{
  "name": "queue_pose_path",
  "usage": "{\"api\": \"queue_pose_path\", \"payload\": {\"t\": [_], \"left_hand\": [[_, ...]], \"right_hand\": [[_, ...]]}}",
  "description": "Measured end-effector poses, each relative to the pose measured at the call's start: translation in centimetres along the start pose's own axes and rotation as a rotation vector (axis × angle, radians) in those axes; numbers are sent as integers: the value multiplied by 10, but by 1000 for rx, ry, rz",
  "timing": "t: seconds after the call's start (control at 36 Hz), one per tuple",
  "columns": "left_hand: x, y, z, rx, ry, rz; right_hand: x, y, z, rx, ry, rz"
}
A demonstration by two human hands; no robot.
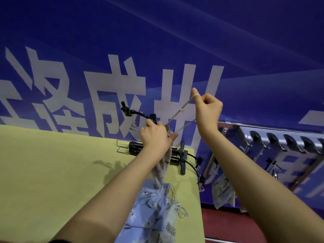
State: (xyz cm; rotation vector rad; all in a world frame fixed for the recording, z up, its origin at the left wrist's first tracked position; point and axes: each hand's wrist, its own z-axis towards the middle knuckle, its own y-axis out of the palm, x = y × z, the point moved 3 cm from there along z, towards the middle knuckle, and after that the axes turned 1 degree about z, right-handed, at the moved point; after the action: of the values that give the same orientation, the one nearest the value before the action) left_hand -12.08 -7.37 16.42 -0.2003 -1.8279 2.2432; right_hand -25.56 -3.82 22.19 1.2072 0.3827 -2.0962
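Blue banner (157, 41) with big white characters fills everything behind and above both hands. Yellow-green table (43, 172) lies below the left fingers, well under them. Blue floral garment (150, 207) lies on the table, under the left forearm, nearer the person than the fingers. Silver rack (280, 137) with a row of clips sits right of and below the right fingers, and another floral piece (222, 192) hangs under it. Pile of black hangers (136, 149) lies on the table just below the left fingers. Beige patterned garment (162, 165) droops straight down from the left fingers toward the floral garment. Left hand (154, 135) is clenched round the garment's bunched top and the black hanger (133, 112), whose hook sticks out up and left of the knuckles. Thin beige strap (180, 109) runs taut as a loop from the left fingers up and right to the right hand (207, 107). Right hand is curled, index finger (195, 92) up, strap hooked over it near the tip (a small slider sits midway along the strap, between the two hands).
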Motion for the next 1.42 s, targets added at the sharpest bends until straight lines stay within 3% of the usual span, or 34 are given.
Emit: {"api": "queue_pose_path", "payload": {"t": [0.17, 0.33, 0.5, 0.75, 0.94, 1.11, 1.28, 1.42], "left_hand": [[10, -15, 3, 54, -19, -39], [32, -22, 1, 73, -21, 40], [72, -26, -18, 40, -28, 78], [156, -28, -57, 102, -135, -109], [209, -33, -86, 266, -144, -70], [228, -34, -96, 279, -139, -44], [276, -43, -109, 324, 90, -173], [340, -27, -129, 93, 274, -434]], "right_hand": [[-16, -9, 11, 71, 85, 63], [-38, -26, 26, 77, 55, 113], [-55, -62, 37, -1, -57, 97], [-42, -153, 54, -76, -102, -7], [-45, -204, 60, -189, -169, -31], [-35, -237, 59, -328, -149, -120], [-7, -287, 56, -305, -83, -247], [18, -331, 52, -296, -30, -418]]}}
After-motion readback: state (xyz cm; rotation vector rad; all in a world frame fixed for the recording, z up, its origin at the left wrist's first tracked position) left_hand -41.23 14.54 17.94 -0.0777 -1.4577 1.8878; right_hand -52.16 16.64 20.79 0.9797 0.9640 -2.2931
